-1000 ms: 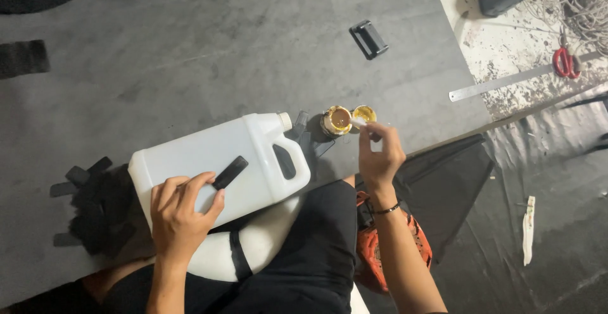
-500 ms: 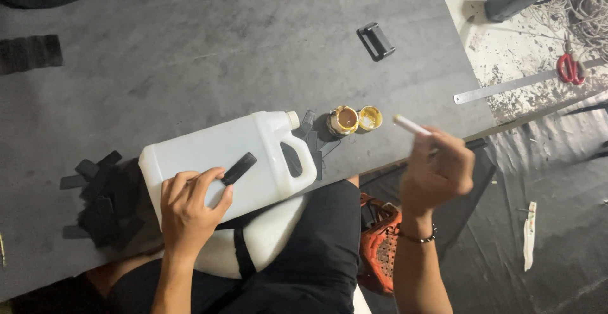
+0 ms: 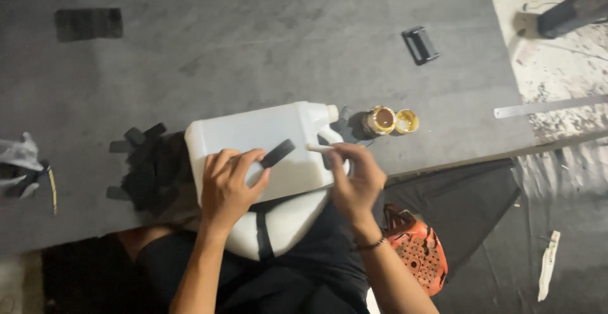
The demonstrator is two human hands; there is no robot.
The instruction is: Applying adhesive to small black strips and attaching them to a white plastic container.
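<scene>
A white plastic jug (image 3: 253, 140) lies on its side at the near edge of a grey board (image 3: 253, 48). My left hand (image 3: 229, 184) rests on the jug and presses a short black strip (image 3: 277, 154) flat against it. My right hand (image 3: 356, 181) holds a thin white stick (image 3: 318, 149), its tip pointing left toward the strip, just over the jug's handle. A second white rounded object with a black band (image 3: 278, 225) lies under the jug on my lap.
A small open gold tin (image 3: 380, 121) and its lid (image 3: 406, 121) sit right of the jug. Several black strips (image 3: 149, 162) lie in a pile on the left. A black clip (image 3: 420, 45), a metal ruler (image 3: 548, 106), an orange object (image 3: 415, 251) and a crumpled cloth (image 3: 22, 159) lie around.
My right hand has swung from the tin, out to the right, and back left to the jug with the white stick. My left hand has stayed on the black strip.
</scene>
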